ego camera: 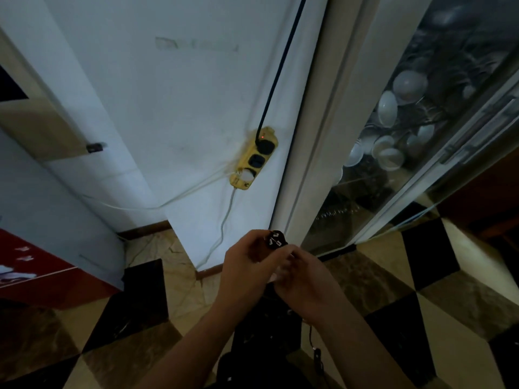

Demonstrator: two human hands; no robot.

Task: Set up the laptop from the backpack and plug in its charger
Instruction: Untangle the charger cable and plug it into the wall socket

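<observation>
A black charger plug [276,239] with metal prongs facing up sits between my two hands, low in the middle of the view. My left hand [247,269] grips it from the left and my right hand [302,273] holds it from the right and below. A yellow power strip [254,158] hangs on the white wall above. Its top socket holds a black plug with a black cable [283,60] running upward, its middle socket is free, and a white plug fills the bottom one. A red light glows at its top. The charger's thin black cord [316,352] trails down to the floor.
White cables [222,228] droop from the strip to the floor and leftward. A glass-fronted cabinet [393,153] with white bowls stands at the right. A red cabinet [42,276] is at the left. The floor is black-and-beige checkered tile [393,290].
</observation>
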